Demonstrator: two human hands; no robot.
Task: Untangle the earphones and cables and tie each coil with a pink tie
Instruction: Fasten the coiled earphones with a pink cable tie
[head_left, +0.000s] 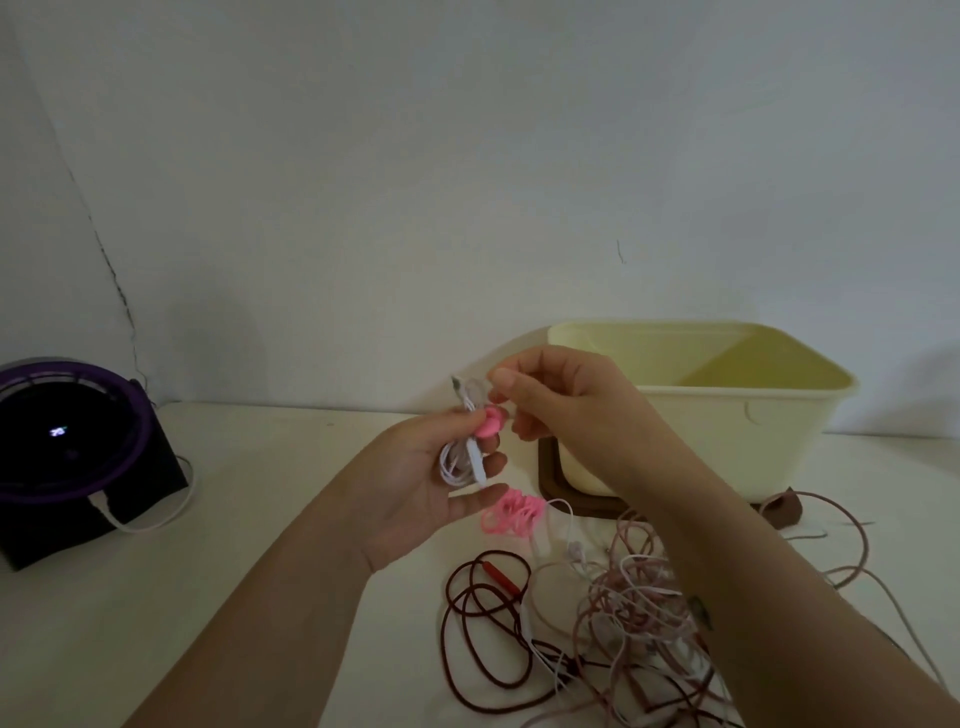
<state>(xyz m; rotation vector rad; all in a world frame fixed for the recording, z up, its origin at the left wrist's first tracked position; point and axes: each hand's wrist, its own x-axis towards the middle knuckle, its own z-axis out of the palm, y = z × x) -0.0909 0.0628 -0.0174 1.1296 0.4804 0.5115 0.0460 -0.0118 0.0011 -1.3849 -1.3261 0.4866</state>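
My left hand (431, 478) holds a small coil of white earphone cable (462, 457) above the table, fingers curled round it. A pink tie (488, 423) sits round the top of that coil. My right hand (561, 395) pinches the tie's end just above and to the right of the coil. On the table below lies a heap of loose pink ties (511, 514). To its right and nearer me spreads a tangle of pinkish and white cables (634, 603), with a dark red cable (483, 623) looped at its left.
A cream plastic tub (727, 415) stands at the back right on a brown base (561, 493). A black device with a purple ring (67, 441) sits at the left edge, a white cable (156, 514) plugged into it. The wall rises behind.
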